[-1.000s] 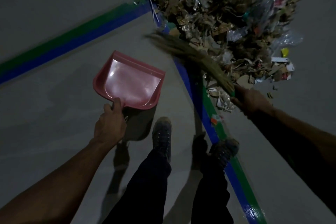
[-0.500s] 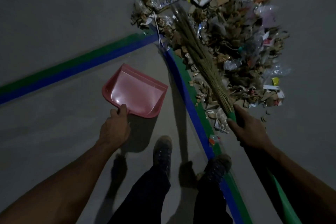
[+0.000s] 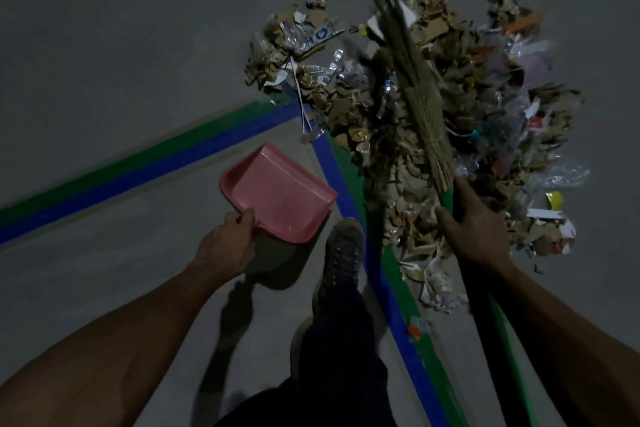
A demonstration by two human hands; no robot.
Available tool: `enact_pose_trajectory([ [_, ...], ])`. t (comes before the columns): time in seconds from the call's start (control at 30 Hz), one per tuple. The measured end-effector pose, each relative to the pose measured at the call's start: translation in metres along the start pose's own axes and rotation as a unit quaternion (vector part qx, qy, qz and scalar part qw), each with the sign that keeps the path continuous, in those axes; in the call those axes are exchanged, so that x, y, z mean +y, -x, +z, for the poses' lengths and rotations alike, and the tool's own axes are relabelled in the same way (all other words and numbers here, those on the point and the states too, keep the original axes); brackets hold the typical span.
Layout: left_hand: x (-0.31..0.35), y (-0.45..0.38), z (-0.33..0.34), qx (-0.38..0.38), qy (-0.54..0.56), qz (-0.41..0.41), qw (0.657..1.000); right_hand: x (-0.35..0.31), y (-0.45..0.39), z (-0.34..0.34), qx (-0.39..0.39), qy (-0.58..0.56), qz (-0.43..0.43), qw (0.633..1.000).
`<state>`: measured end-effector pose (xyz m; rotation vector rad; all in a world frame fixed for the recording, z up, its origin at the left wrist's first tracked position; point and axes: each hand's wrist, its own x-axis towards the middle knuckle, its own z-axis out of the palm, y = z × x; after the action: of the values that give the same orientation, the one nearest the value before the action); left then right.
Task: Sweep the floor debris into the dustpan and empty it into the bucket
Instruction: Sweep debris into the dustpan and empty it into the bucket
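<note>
A view from above onto a dim grey floor (image 3: 104,45), with a large debris pile (image 3: 433,121) of torn cardboard, paper and plastic wrap as the landmark. Just short of the pile's near-left edge, the left hand (image 3: 225,246) grips the back rim of a pink dustpan (image 3: 277,198), which looks empty and is held above its own shadow (so apparently off the floor). The right hand (image 3: 474,229) is wrapped around the green handle of a straw broom (image 3: 415,97), whose bristles lie across the middle of the pile. Blue and green floor tape (image 3: 349,184) runs between pan and pile. No bucket is in view. Sweeping seems only about to begin; next, the pan probably needs setting down against the pile and the broom drawing debris toward it.
</note>
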<state>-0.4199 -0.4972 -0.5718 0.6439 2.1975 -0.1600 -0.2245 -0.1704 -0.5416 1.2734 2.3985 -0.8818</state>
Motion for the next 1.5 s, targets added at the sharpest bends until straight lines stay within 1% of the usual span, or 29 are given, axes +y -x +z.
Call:
enact_pose_trajectory([
  [0.17, -0.001, -0.068, -0.014, 0.003, -0.021, 0.002, 1.0, -0.002, -0.072, 0.008, 0.005, 0.005, 0.026, 1.0],
  [0.27, -0.001, -0.097, -0.023, 0.028, -0.013, 0.012, 0.999, -0.004, -0.104, 0.01, -0.006, 0.008, 0.046, 0.999],
  [0.37, -0.002, -0.12, -0.029, 0.026, -0.025, 0.018, 0.999, -0.001, -0.13, 0.012, -0.023, 0.029, 0.072, 0.997],
  [0.43, 0.0, -0.133, -0.032, 0.025, -0.028, 0.023, 0.999, 0.001, -0.138, 0.016, -0.033, 0.039, 0.059, 0.997],
  [0.57, 0.017, -0.156, -0.035, 0.053, -0.009, 0.058, 0.997, 0.004, -0.139, 0.036, -0.059, 0.07, 0.019, 0.996],
  [0.7, 0.034, -0.173, -0.038, 0.07, 0.002, 0.094, 0.993, 0.007, -0.117, 0.062, -0.088, 0.089, -0.013, 0.992],
  [0.8, 0.042, -0.183, -0.041, 0.076, 0.001, 0.108, 0.991, 0.009, -0.095, 0.075, -0.098, 0.085, -0.016, 0.991],
  [0.87, 0.048, -0.187, -0.044, 0.081, -0.001, 0.118, 0.99, 0.011, -0.083, 0.076, -0.087, 0.075, -0.01, 0.993],
  [1.0, 0.058, -0.19, -0.051, 0.081, -0.012, 0.131, 0.988, 0.011, -0.069, 0.054, -0.02, 0.015, -0.001, 1.0],
  [1.2, 0.07, -0.191, -0.062, 0.062, -0.058, 0.151, 0.985, 0.012, -0.102, -0.012, 0.056, 0.048, 0.025, 0.997],
  [1.3, 0.078, -0.195, -0.069, 0.062, -0.078, 0.168, 0.981, 0.025, -0.131, -0.039, 0.078, 0.074, 0.063, 0.992],
  [1.4, 0.082, -0.202, -0.077, 0.047, -0.09, 0.215, 0.971, 0.044, -0.161, -0.058, 0.06, 0.106, 0.107, 0.987],
  [1.47, 0.084, -0.207, -0.081, 0.03, -0.099, 0.239, 0.966, 0.055, -0.177, -0.065, 0.023, 0.118, 0.134, 0.984],
  [1.5, 0.086, -0.209, -0.083, 0.026, -0.099, 0.241, 0.965, 0.059, -0.182, -0.066, 0.002, 0.113, 0.133, 0.985],
])
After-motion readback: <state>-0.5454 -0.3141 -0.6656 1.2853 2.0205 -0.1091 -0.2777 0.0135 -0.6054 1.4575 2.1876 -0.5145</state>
